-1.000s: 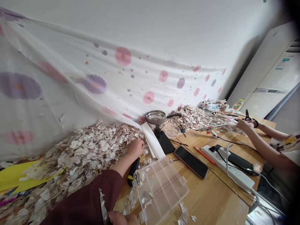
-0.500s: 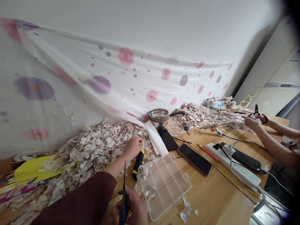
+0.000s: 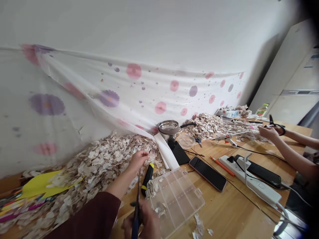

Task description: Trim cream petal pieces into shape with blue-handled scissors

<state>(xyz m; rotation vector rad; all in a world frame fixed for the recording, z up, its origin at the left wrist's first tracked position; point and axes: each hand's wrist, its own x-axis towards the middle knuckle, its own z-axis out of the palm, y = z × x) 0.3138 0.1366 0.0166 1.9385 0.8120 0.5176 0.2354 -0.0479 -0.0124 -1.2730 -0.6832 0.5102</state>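
Flake pile [image 3: 109, 156]: thin, pale, papery flakes, heaped along the back edge of the wooden table [image 3: 224, 212], against the flowered sheet [image 3: 149, 96], and spreading toward the table's left end.
Left hand [image 3: 138, 160]: at the right end of this pile, fingers curled and tips drawn close together; I cannot tell whether a flake is pinched between them.
Right hand [image 3: 147, 217]: nearer the table's front edge, blurred, wrapped around the dark handle of what look like scissors [image 3: 135, 219]; the two hands are apart.
Blades: pointing up toward the left wrist, seen nearly edge-on, so I cannot tell whether they are spread or touch the wrist.
Clear divided box [image 3: 179, 196]: just right of the right hand, a few flakes at its left side.
Between box and pile: a black-and-yellow handle [image 3: 148, 177], with a white roll [image 3: 166, 152] beyond it, running toward the back edge.
Table's right end: a co-worker's hands [image 3: 270, 132], around a black-handled tool.
Step in hand: judging by the fingers, picking at single flakes.
Next move: would call for a light grip on one thin flake, lifted free of the heap, the blades kept off the left wrist.
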